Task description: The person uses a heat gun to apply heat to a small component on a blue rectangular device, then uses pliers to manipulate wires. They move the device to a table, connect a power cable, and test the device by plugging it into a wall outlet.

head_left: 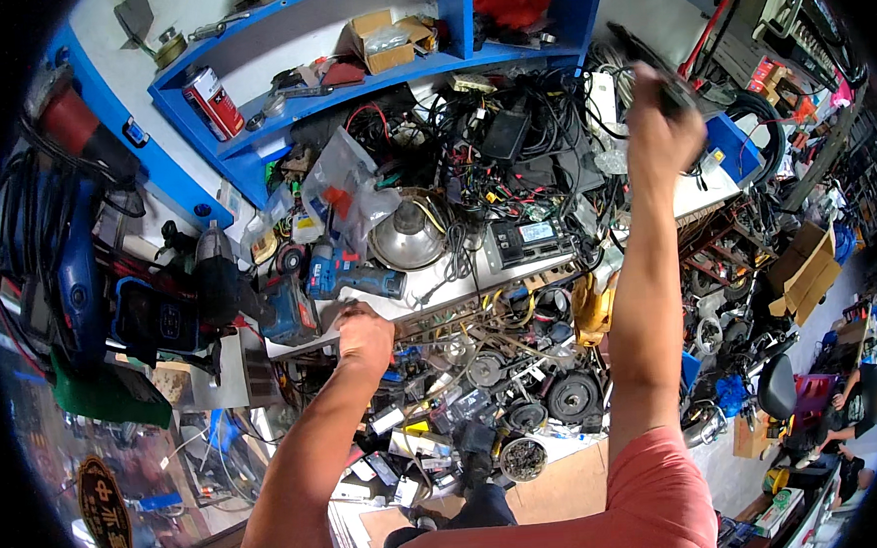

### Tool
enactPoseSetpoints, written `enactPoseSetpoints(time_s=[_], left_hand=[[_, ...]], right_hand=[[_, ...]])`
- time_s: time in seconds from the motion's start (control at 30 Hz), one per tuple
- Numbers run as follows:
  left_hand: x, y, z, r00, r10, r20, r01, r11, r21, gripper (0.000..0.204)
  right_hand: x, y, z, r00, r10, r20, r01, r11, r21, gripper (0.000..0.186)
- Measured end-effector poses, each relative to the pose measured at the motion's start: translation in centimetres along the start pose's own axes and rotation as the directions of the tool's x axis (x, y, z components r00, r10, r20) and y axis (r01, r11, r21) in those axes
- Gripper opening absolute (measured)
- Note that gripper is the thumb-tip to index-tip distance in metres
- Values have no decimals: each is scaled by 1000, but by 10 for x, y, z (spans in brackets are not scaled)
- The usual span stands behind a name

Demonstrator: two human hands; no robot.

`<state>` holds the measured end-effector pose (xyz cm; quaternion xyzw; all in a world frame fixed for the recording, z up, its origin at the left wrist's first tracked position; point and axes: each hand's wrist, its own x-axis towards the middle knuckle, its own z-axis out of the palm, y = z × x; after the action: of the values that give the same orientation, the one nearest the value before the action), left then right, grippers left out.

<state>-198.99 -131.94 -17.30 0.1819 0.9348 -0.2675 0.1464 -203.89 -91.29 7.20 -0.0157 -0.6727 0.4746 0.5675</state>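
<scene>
My right hand (661,133) is stretched far out over the back right of the workbench (697,196). Its fingers are closed around a dark object (682,94), too smeared by motion to name. At the bench's front edge, my left hand (365,335) rests with curled fingers; whatever may be in them is hidden. A blue cordless drill (344,276) lies just beyond that hand, and a blue power-tool battery or body (290,312) sits to its left. Farther back are a round metal lamp reflector (407,238) and a grey device with a small lit screen (528,240).
Tangled black cables (549,119) and adapters crowd the bench's back, under a blue shelf (320,94). Power tools (79,258) hang at left. Below the bench lie several pulleys and wheels (572,396) and loose parts. A person (867,405) sits at far right.
</scene>
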Motion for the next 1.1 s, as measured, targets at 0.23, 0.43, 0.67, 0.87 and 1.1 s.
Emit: enactPoseSetpoints(time_s=[0.23,0.43,0.67,0.87,1.1], left_hand=[[-5,-1,-17,999,49,18,-47,995,-87,43],[0,12,2,997,-45,-64,47,998,30,42],[-6,7,-7,999,-3,-38,5,998,66,41],[-15,-2,-2,995,78,-60,-76,997,32,39],[-23,5,-39,999,42,28,-45,993,113,40]], right_hand=[[108,206,57,894,119,433,323,499,-804,50],[115,278,82,747,537,392,35,557,-830,52],[94,270,81,650,642,407,-389,740,-548,33],[79,194,57,898,19,439,182,892,-413,38],[77,2,-11,819,-358,449,468,869,-161,32]])
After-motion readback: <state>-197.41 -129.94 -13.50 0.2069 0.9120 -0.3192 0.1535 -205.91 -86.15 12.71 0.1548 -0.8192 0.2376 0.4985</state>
